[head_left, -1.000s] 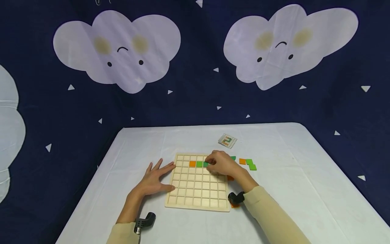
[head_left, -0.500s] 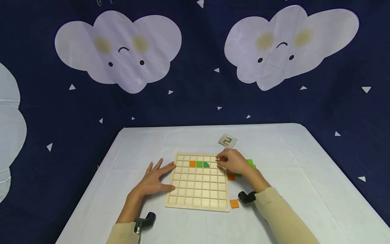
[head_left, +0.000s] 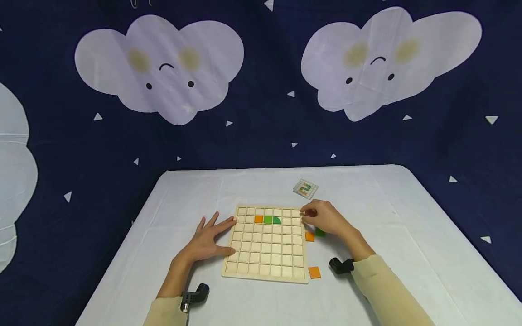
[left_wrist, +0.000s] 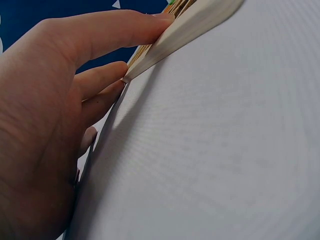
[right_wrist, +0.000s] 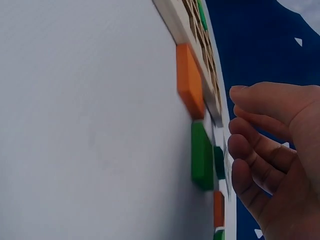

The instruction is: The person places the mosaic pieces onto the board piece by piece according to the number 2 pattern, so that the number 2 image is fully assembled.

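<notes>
A wooden grid board (head_left: 259,248) lies on the table. Its upper row holds an orange square tile (head_left: 258,219), a light green square tile (head_left: 268,219) and a dark green round-edged tile (head_left: 277,220), side by side. My left hand (head_left: 205,242) rests on the board's left edge, thumb and fingers spread. Over the board's upper right edge hovers my right hand (head_left: 324,216), fingers loosely bent, with nothing seen between them. Below it, in the right wrist view, lie a loose orange tile (right_wrist: 189,80), a green tile (right_wrist: 201,157) and a dark green tile (right_wrist: 219,162).
Behind the board lies a small pattern card (head_left: 305,189) with a coloured figure on a grid. Another orange tile (head_left: 314,272) sits by the board's lower right corner. The white-covered table (head_left: 379,217) ends at a dark blue cloud-printed curtain (head_left: 265,136).
My right hand has let go of the dark green tile on the board and moved right, past the board's edge. The left hand has stayed in place.
</notes>
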Available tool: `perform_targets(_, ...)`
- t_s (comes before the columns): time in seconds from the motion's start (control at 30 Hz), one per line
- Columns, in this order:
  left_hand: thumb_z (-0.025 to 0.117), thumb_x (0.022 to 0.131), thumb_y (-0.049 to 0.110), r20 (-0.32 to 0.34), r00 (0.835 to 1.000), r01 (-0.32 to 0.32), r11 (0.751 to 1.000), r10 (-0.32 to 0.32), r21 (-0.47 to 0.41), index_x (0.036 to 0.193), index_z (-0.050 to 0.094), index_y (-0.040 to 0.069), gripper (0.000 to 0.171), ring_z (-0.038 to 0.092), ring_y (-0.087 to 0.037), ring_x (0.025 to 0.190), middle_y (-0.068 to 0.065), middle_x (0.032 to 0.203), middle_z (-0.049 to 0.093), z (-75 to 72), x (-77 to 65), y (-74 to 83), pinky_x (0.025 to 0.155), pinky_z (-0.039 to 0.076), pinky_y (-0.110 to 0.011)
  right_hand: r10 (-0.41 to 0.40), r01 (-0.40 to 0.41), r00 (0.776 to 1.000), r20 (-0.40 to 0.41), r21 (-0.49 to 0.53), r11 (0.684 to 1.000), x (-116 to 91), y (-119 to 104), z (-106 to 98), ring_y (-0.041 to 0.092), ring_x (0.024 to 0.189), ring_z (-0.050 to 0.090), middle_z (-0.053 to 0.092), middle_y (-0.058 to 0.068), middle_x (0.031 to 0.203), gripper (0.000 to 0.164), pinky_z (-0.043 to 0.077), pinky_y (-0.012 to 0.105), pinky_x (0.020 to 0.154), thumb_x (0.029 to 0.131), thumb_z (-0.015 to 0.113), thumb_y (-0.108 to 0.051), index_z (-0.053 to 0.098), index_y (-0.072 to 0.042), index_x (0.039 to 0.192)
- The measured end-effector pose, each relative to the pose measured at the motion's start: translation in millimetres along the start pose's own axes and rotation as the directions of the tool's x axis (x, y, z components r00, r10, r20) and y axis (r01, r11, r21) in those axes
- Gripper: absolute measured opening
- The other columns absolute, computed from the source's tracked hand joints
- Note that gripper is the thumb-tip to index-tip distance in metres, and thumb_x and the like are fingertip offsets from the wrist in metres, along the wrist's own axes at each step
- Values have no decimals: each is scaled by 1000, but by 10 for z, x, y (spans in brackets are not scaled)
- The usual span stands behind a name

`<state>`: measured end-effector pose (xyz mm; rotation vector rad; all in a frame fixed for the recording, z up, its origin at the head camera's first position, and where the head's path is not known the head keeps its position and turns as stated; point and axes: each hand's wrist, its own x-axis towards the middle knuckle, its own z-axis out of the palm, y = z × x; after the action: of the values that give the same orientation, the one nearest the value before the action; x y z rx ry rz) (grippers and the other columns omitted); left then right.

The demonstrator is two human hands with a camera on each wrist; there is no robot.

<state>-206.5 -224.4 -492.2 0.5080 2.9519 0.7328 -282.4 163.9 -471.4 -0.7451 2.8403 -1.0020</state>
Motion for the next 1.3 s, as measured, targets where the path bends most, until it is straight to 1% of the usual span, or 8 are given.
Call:
perform_targets(0.23,74,67,60,0,1000,2,1000,-2,-1,144,46,30,88,6,-25,145,15,150,33,-3,0,3,114,-8,-51,10,-9,1000,17,-20,1000,-119,88,-24,13,70,52,59,-6,80,23,47,30,61,83,75,-19,73,-9,103)
perform_targets(0.43,74,67,61,-4,1000,0,1000,0,-9,144,46,30,87,6,-25,146,16,150,33,15,4,4,114,-9,-51,11,-10,1000,22,-25,1000,-222,160,-96,13,69,51,58,-7,78,23,45,29,58,83,76,-19,74,-9,103)
perform_targets(0.7,75,66,59,-2,1000,9,1000,-9,-11,144,47,30,88,6,-24,146,17,150,33,18,-1,19,114,-9,-49,29,-28,996,85,-8,1000,-352,218,-156,11,75,54,61,-9,85,27,49,28,64,82,78,-25,73,-11,105)
perform_targets(0.83,75,66,58,-2,1000,11,1000,-11,-13,144,47,30,87,6,-23,146,17,150,33,20,4,17,114,-10,-49,17,-16,994,109,-9,1000,-402,239,-180,13,75,52,59,-8,83,29,47,28,64,79,80,-27,73,-13,103)
perform_targets(1.0,76,66,57,-14,1000,3,1000,-3,-17,143,47,31,87,6,-23,146,17,149,34,37,14,-4,114,-9,-50,5,-2,991,137,-19,1000,-445,258,-209,14,77,53,59,-7,84,29,48,27,66,75,83,-22,73,-15,102)
perform_targets(1.1,76,66,57,-17,1000,3,1000,-3,-12,143,47,32,86,6,-22,146,18,148,34,39,13,-8,114,-9,-49,4,-3,990,138,-6,1000,-460,251,-218,14,79,55,60,-6,87,27,49,27,68,75,83,-18,74,-16,100)
perform_targets(1.3,75,66,57,-15,1000,3,1000,-3,-12,143,48,31,86,6,-23,146,18,149,34,13,1,6,114,-9,-49,13,-13,991,134,2,1000,-466,248,-206,13,77,55,61,-7,85,22,50,26,66,76,82,-19,74,-19,96)
